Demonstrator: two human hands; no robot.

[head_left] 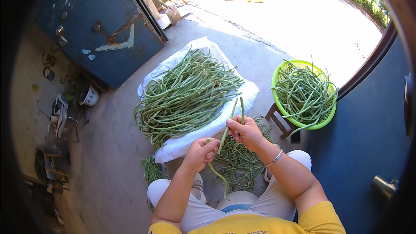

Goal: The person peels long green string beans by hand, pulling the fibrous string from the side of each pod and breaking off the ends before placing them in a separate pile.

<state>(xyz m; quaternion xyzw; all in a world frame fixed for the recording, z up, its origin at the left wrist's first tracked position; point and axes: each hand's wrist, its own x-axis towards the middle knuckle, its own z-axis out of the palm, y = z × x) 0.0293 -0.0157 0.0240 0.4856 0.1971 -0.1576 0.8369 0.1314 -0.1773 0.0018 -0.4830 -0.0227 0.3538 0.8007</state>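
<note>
My left hand (203, 152) pinches a long green bean (218, 172) whose lower end dangles toward my lap. Just right of it and a little higher, my right hand (243, 131) is closed on bean pieces (225, 135), with cut lengths sticking out above and below the fingers. Under both hands lies a heap of short broken beans (237, 169) on the floor, partly hidden by my arms. Beyond them a large pile of long beans (186, 93) rests on a white woven sack (249, 95).
At the right, a lime-green plastic basket (333, 108) of long beans sits on a small dark wooden stool (277, 120). A smaller bean bunch (151, 170) lies left of my knee. A blue metal door (93, 26) stands at the far left, a potted plant (89, 95) below it.
</note>
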